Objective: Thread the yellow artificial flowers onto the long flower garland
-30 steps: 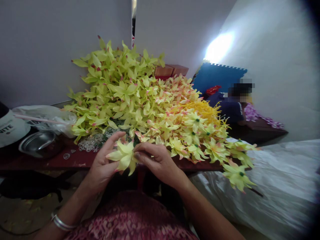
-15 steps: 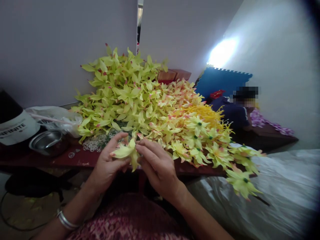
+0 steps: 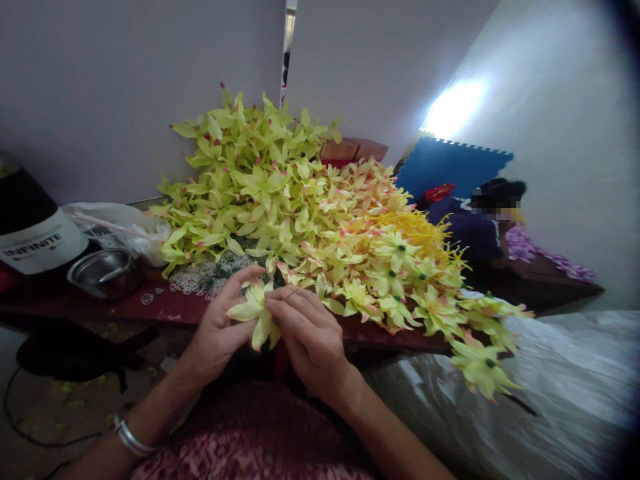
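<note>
Currently, the yellow-green flower [image 3: 250,309] sits between the worker's two hands. The left hand [image 3: 220,327] grips its petals between thumb and fingers; the right hand [image 3: 313,337] pinches the adjacent side. The flower pile [image 3: 260,187] lies beyond both hands.

Table [image 3: 173,312], left end: canister [image 3: 37,233], bowl [image 3: 107,267] just right of it, bag [image 3: 150,240] behind bowl. Ring pile [image 3: 193,281] left-front, petal heap [image 3: 260,183] behind it, boxes [image 3: 355,152] behind heap. Plastic sheeting [image 3: 565,360] right of table. Flower [image 3: 253,308] between left hand [image 3: 217,330] and right hand [image 3: 310,333], at front edge.
</note>
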The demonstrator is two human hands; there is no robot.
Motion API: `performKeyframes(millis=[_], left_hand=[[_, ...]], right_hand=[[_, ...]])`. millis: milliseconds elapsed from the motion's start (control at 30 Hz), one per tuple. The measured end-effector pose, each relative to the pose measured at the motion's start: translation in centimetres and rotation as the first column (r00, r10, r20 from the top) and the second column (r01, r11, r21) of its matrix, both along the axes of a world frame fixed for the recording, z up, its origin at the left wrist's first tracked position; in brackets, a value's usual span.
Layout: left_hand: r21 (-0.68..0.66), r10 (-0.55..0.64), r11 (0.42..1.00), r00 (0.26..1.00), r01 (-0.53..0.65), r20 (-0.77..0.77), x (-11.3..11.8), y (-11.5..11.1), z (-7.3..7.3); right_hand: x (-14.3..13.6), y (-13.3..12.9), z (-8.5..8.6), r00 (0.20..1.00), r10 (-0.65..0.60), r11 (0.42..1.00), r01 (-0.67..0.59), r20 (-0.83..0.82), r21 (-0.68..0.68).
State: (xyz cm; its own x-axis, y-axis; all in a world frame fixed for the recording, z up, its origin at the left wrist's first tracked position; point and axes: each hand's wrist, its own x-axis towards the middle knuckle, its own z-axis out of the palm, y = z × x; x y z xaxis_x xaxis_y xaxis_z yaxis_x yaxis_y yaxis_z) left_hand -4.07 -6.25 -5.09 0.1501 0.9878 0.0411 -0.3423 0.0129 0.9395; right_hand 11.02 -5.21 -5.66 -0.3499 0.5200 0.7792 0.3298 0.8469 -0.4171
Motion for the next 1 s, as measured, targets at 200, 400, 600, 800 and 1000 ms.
performKeyframes(millis=[200,400,600,800,1000], left_hand=[[-0.029,0.028,0.999,0.999,-0.027,0.041,0.6,-0.2,0.2],[-0.043,-0.008,0.999,0.995,0.012,0.097,0.8,0.1,-0.3],[-0.062,0.016,0.998,0.991,-0.008,0.134,0.8,0.2,-0.8],[-0.108,0.083,0.992,0.98,-0.064,0.183,1.1,0.4,-0.6],[-0.173,0.054,0.984,0.99,-0.031,0.133,0.5,0.6,0.0]], right_hand=[[0.1,-0.2,-0.2,0.999,-0.017,0.999,0.015,0.047,0.041],[0.1,-0.1,-0.5,0.986,-0.11,0.989,0.095,0.125,0.117],[-0.1,-0.2,-0.9,0.976,-0.142,0.985,0.122,0.165,0.126],[-0.7,-0.1,-1.6,0.975,-0.144,0.988,0.131,0.172,0.085],[-0.8,0.5,-2.0,0.985,-0.085,0.993,0.097,0.15,-0.074]])
